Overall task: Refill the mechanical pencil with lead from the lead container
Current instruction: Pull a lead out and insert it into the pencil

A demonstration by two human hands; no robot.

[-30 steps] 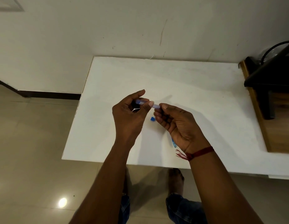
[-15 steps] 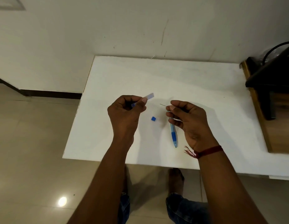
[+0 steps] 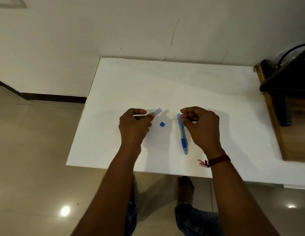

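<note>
A blue mechanical pencil (image 3: 181,133) lies on the white table (image 3: 182,86), its tip toward me. My left hand (image 3: 134,126) grips the small clear lead container (image 3: 157,111), whose open end sticks out up and to the right. A small blue cap (image 3: 162,124) rests on the table between my hands. My right hand (image 3: 199,126) pinches a thin dark lead (image 3: 175,119) between thumb and forefinger, just above the pencil's far end; the lead points left.
A dark stand with a cable (image 3: 288,82) sits on a wooden surface (image 3: 295,133) at the right edge of the table. A wall runs behind the table. Tiled floor (image 3: 29,150) lies to the left and below.
My hands have drawn apart. The right hand pulled a lead out of the container and moved right, uncovering the pencil on the table. The left hand still holds the container.
</note>
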